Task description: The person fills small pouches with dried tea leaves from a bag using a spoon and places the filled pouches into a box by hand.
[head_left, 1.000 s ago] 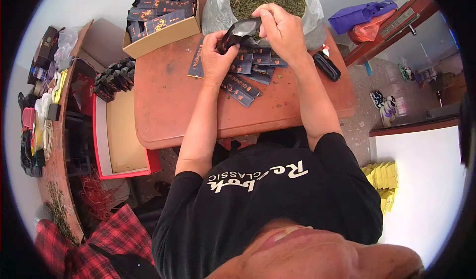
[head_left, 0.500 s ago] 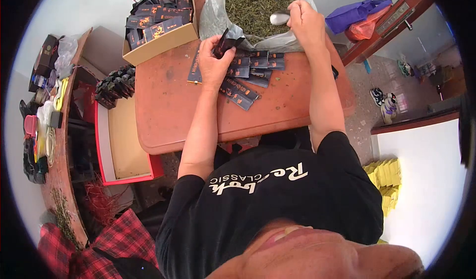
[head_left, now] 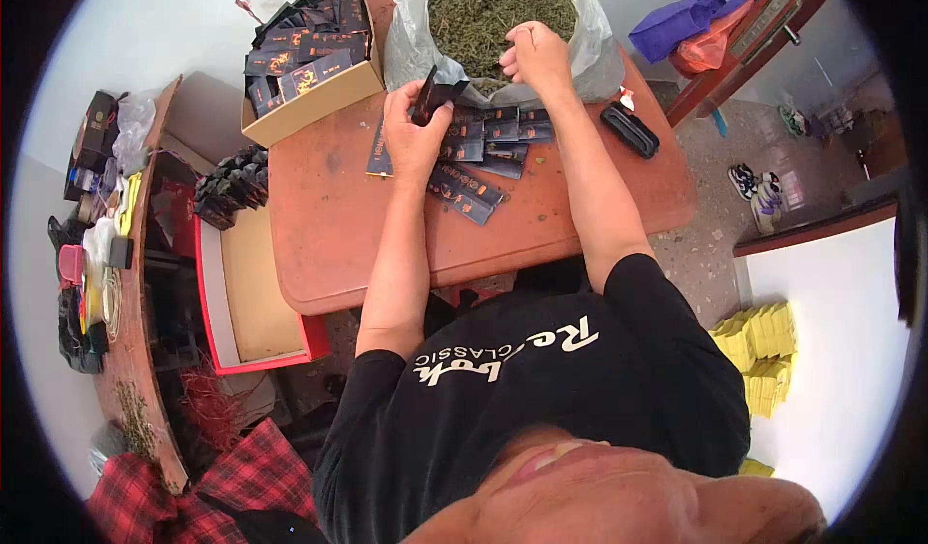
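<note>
My left hand [head_left: 410, 140] is closed around a small black pouch [head_left: 440, 95], held upright with its top spread apart. My right hand [head_left: 537, 58] hangs over the front edge of the loose dried leaves [head_left: 498, 8], fingers curled. The metal spoon it gripped a moment earlier is hidden behind those fingers. A clear plastic bag [head_left: 601, 56] surrounds the heap of leaves. Under and beside my left hand, several flat black packets [head_left: 469, 191] with orange print lie overlapping on the reddish-brown table [head_left: 338, 244].
A cardboard box [head_left: 319, 109] full of black packets stands at the table's back left. At the right edge lies a black case-like object [head_left: 629, 129]. Lower left is a red-rimmed box [head_left: 319, 339] with dark pouches at its far end. A cluttered side shelf [head_left: 126, 351] runs along the left.
My right hand has moved left and slightly toward me, nearer the pouch, and the spoon has gone out of sight. My left hand still holds the pouch in about the same place.
</note>
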`<state>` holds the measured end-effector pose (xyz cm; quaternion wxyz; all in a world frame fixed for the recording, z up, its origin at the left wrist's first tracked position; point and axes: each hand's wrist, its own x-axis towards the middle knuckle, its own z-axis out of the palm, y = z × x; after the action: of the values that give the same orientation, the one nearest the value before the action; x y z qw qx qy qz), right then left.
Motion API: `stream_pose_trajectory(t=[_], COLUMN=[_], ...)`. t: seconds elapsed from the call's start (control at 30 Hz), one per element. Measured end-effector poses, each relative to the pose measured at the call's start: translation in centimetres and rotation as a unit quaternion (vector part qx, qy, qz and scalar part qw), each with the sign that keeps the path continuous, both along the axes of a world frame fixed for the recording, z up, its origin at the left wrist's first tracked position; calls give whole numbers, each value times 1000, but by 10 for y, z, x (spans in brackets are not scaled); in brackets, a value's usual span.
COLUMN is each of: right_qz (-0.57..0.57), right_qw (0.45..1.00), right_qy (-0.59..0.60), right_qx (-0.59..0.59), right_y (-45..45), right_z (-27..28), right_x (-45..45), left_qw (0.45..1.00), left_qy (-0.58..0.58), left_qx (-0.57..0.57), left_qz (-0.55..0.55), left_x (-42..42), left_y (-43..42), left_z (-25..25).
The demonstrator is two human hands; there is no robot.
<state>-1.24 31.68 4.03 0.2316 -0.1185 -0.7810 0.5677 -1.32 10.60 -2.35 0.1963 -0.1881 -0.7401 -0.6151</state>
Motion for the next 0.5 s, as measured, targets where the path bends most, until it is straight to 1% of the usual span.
stream_pose_trajectory(t=[0.3,0.5], right_qz=[19,66], right_qw=[994,986], right_qy=[25,36], right_qx=[-105,-152], right_y=[24,33], right_z=[7,12], right_x=[10,15], left_qw=[1000,1000], left_qy=[17,6], left_qx=[3,0], left_qz=[18,17], left_x=[-4,-4], left_y=[1,2], left_z=[-3,-4])
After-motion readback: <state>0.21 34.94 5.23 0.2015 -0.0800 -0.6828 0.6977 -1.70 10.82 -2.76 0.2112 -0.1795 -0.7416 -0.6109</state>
